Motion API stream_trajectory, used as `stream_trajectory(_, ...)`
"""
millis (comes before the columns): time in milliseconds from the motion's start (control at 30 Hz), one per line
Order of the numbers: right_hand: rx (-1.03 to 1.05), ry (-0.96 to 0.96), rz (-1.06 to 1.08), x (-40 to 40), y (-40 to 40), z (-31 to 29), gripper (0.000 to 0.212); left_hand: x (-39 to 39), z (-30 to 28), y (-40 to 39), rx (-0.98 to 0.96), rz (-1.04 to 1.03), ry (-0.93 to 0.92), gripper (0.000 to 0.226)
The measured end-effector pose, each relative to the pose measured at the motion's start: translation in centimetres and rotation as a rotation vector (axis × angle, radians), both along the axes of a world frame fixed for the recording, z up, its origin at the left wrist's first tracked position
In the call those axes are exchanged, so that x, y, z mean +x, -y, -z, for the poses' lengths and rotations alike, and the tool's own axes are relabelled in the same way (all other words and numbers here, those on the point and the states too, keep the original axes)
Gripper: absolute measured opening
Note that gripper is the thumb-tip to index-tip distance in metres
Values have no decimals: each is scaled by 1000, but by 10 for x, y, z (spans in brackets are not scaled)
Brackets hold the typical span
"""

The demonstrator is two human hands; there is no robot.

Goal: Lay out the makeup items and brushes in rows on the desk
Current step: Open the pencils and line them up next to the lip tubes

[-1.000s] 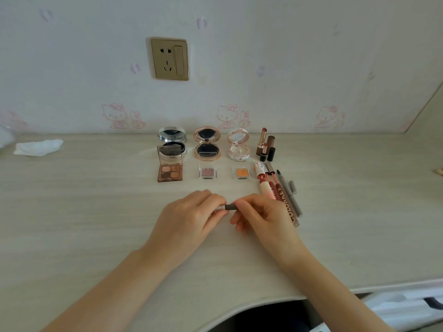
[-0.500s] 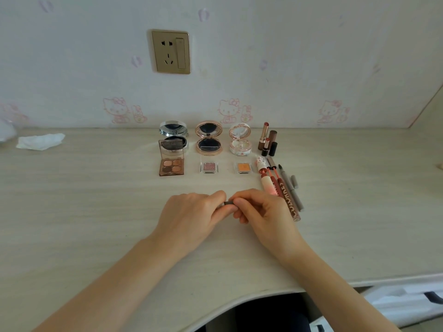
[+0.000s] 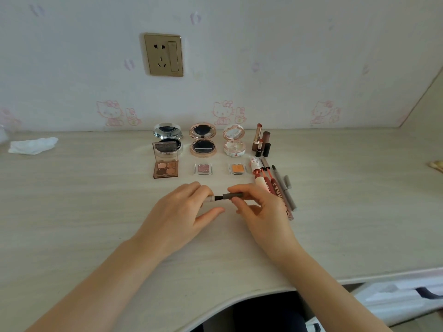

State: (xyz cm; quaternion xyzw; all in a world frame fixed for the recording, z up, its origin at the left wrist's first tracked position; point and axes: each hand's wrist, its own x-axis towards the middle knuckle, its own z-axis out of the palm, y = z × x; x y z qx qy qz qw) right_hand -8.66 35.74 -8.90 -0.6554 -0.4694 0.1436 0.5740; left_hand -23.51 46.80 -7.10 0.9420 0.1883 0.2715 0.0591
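Observation:
A slim grey makeup pen (image 3: 230, 196) lies level between my hands at the desk's middle. My left hand (image 3: 184, 212) pinches its pale left end, my right hand (image 3: 257, 209) grips the grey barrel. Behind them stand three open compacts: silver (image 3: 167, 137), rose-gold (image 3: 203, 142) and white floral (image 3: 234, 143). In front of those sit a four-pan eyeshadow palette (image 3: 165, 167), a pink single shadow (image 3: 203, 168) and an orange single shadow (image 3: 237, 168). Upright lipsticks (image 3: 261, 141) stand to the right, with several pens and lip pencils (image 3: 278, 188) lying side by side below them.
A crumpled white tissue (image 3: 32, 145) lies at the far left of the desk (image 3: 96, 212). A wall socket (image 3: 163, 55) is above the compacts. A small tan object (image 3: 436, 165) sits at the right edge. The curved front desk edge runs below my forearms.
My hands have drawn slightly apart along the pen, so more of its dark middle and grey barrel shows. The laid-out items have not moved.

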Motion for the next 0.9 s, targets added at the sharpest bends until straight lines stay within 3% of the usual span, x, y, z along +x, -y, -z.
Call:
stream_trajectory(133,-8,109,102,0,1,0,25,-1,1,-2,-3,19,45,18)
stream_trajectory(367,-19,124,226,6,6,0,27,0,3,-5,4,52,85,30)
stream_trajectory(533,8,83,276,17,20,-4,37,6,2,-1,-107,34,149,28)
stream_trajectory(700,-12,105,313,37,34,-7,18,18,-1,10,-186,-2,217,35)
stream_trajectory(900,-24,88,357,62,51,-6,16,41,-7,26,-158,31,167,26)
